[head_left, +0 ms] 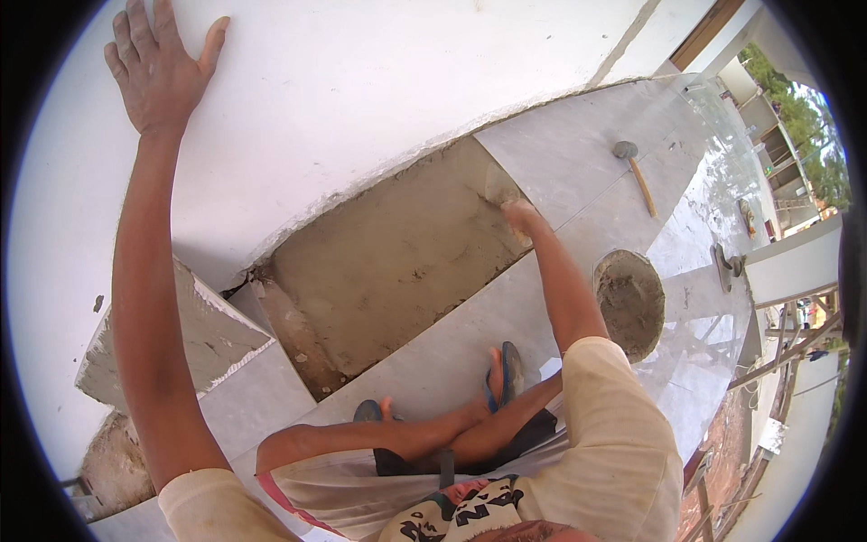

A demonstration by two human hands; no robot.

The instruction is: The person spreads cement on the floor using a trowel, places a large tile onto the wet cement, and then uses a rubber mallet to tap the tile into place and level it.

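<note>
Along the near side of the mortar bed (388,262): sandals (512,369) on a strip of grey tile (461,339); right of the bed and toward the near side, a round basin (655,285) with mortar in it, probably heavy, best lifted by the rim; left of the bed, a tilted tile (221,336), mortar-smeared face showing; likely heavy, stiff, brittle at the corners; hold by two opposite edges, off the smeared face; the bed itself looks wet and soft, should dent under a stray heel or knuckle; hands well apart; at the bed's right end the right hand (521,219) is curled round what looks like a trowel (499,187); can't tell if the blade touches mortar; tool should be light and stiff, maybe slick when wet; hold at the handle, mostly hidden by the fist; beyond the bed, the left hand (161,74) is splayed flat on the white wall (361,72), gripping nothing; clearance: near strip is narrowed by the feet; bed's right edge meets flat tile, roomy up to the mallet (642,183) lying right of the bed; far edge is tight, wall right alongside; left edge is crowded by the tilted tile
</note>
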